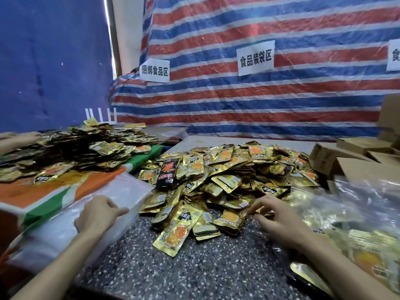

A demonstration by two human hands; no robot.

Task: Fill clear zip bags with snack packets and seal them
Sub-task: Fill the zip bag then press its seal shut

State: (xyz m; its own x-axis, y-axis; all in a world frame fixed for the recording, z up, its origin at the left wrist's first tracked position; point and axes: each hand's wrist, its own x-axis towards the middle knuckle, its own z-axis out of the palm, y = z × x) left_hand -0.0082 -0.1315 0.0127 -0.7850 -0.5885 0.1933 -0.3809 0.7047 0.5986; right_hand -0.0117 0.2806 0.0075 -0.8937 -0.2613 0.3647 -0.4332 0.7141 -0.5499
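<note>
A big heap of gold snack packets covers the middle of the speckled table. One black and red packet lies on its left slope. My left hand rests on a stack of clear zip bags at the left, fingers curled on the top bag's edge. My right hand reaches into the near right edge of the heap, its fingers bent around gold packets there. Filled clear bags of packets lie at the right.
A second pile of gold packets sits on an orange, white and green sack at the left, where another person's hand works. Cardboard boxes stand at the right. A striped tarp with paper signs hangs behind.
</note>
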